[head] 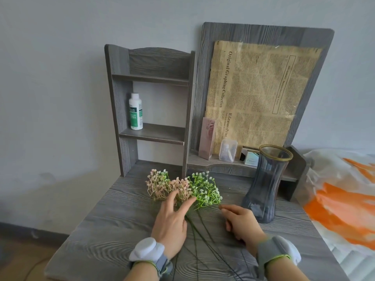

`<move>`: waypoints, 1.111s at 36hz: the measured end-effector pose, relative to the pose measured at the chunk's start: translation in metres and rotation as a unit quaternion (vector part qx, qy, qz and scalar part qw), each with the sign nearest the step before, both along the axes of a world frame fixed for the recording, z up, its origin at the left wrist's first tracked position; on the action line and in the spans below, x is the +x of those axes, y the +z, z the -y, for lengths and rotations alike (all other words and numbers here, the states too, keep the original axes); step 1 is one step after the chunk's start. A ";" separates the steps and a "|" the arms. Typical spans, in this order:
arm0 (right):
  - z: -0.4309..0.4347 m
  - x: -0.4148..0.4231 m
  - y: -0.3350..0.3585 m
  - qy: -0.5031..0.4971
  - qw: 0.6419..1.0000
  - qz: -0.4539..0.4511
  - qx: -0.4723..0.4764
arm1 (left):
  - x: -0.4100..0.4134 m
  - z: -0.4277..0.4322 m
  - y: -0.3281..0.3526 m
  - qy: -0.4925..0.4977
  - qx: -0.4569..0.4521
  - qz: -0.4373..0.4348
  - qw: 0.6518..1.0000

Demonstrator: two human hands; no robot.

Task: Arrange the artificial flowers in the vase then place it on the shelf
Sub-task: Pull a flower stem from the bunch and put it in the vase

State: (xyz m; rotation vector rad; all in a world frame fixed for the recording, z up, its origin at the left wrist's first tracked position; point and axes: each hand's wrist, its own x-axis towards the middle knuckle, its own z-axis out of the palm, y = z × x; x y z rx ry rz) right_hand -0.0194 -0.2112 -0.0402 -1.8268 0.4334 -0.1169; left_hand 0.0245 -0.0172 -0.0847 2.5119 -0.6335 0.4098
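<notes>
Your left hand (171, 219) lies open, fingers straight and spread. Its fingertips touch the bunch of pink and green artificial flowers (182, 187), which lies flat on the grey wood-grain table (97, 220) with thin dark stems running back between your wrists. Your right hand (239, 222) is curled just beside the green sprays, thumb and forefinger tips close together; whether they pinch a sprig cannot be told. The dark blue-grey ribbed glass vase (265, 185) with a gold rim stands upright on the table, right of that hand. The grey wooden shelf unit (152, 78) stands at the back, with a white and green plastic bottle (135, 111) on its lower board.
</notes>
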 end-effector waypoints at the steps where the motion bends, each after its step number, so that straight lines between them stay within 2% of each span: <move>1: 0.000 0.000 -0.001 0.005 1.000 0.001 -0.002 | 0.000 0.000 -0.001 0.001 0.016 0.008 1.000; 8: -0.002 -0.002 -0.005 0.016 0.999 0.011 -0.030 | 0.002 0.001 -0.002 -0.041 0.096 0.032 0.994; 16: -0.006 -0.008 -0.001 0.088 0.985 0.000 -0.148 | 0.000 0.004 0.001 -0.063 0.139 -0.001 0.988; 23: -0.002 -0.016 0.007 0.110 0.973 -0.044 -0.197 | 0.006 0.006 -0.003 -0.045 0.130 -0.041 0.990; 30: 0.001 -0.025 0.018 0.108 0.950 -0.056 -0.286 | 0.006 0.006 -0.002 -0.036 0.119 -0.065 0.990; 35: 0.002 -0.031 0.027 0.106 0.948 -0.083 -0.287 | 0.004 0.007 0.005 -0.025 0.106 -0.088 0.990; 40: 0.009 -0.038 0.038 0.122 0.931 -0.103 -0.329 | 0.003 0.011 0.010 -0.013 0.098 -0.103 0.990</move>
